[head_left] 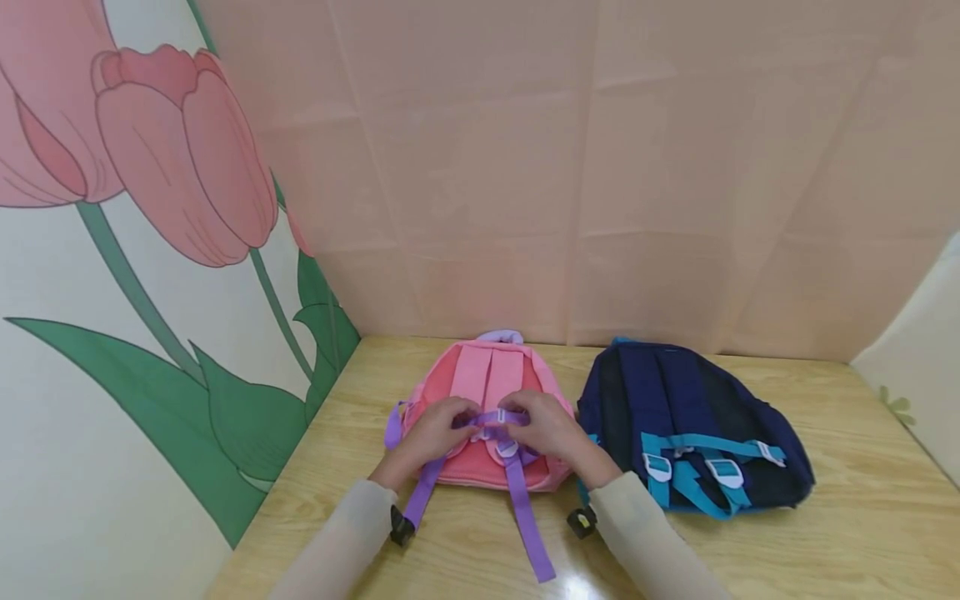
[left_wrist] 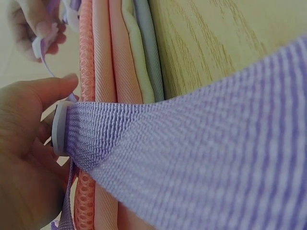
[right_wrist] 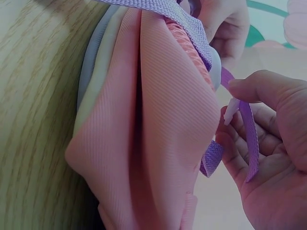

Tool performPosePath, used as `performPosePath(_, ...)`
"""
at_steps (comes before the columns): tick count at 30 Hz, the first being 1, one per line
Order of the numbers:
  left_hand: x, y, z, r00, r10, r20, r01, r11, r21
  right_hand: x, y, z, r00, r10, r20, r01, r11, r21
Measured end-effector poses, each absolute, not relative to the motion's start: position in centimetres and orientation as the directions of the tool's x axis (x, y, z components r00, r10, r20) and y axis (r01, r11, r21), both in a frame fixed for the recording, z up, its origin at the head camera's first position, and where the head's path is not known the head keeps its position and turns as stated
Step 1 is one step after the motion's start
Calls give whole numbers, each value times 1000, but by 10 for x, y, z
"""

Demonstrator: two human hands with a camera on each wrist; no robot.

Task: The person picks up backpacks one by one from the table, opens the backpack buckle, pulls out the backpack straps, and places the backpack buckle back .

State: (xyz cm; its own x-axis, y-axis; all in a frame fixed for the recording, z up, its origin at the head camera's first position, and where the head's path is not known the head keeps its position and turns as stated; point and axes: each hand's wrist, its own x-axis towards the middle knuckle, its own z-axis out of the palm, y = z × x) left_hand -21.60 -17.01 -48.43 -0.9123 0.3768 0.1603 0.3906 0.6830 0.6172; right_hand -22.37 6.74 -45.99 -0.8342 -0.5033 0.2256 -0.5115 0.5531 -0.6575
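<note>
A pink backpack (head_left: 471, 373) lies on the table with its shoulder straps facing up. Across its middle runs a purple chest strap (head_left: 489, 419), held between both hands. My left hand (head_left: 441, 427) pinches the left part of that strap; in the left wrist view its thumb is beside a white adjuster (left_wrist: 60, 128) on wide purple webbing (left_wrist: 192, 143). With thumb and fingers, my right hand (head_left: 550, 427) pinches a small white buckle (right_wrist: 231, 111) on the strap, whose loose end hangs over the palm. Two purple strap tails (head_left: 527, 525) reach toward the front.
A navy backpack (head_left: 686, 400) with turquoise straps lies to the right on the wooden table (head_left: 862, 467). Behind is a beige cloth (head_left: 480, 183); a tulip-painted wall (head_left: 45, 275) stands at left. Black wrist devices sit near both sleeves.
</note>
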Motion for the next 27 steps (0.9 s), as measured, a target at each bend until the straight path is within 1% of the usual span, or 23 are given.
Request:
performPosePath(9,-218,-170,-488,-918,365,153,378,692,615,-221,68,-457,-852,-490,185,-475,573,-668)
performPosePath(15,-218,-171,-489,-913,374,164,391,688,612,-220,70,-456,-837,-501,220,-509,567,-648)
performPosePath(24,-217,-170,-488,-915,372,155,384,685,619,-219,75,-460,-809,-505,300,-570,552,-608)
performPosePath(27,-217,-169,-489,-917,369,152,380,687,620,-218,77,-460,-808,-503,308,-574,551,-606)
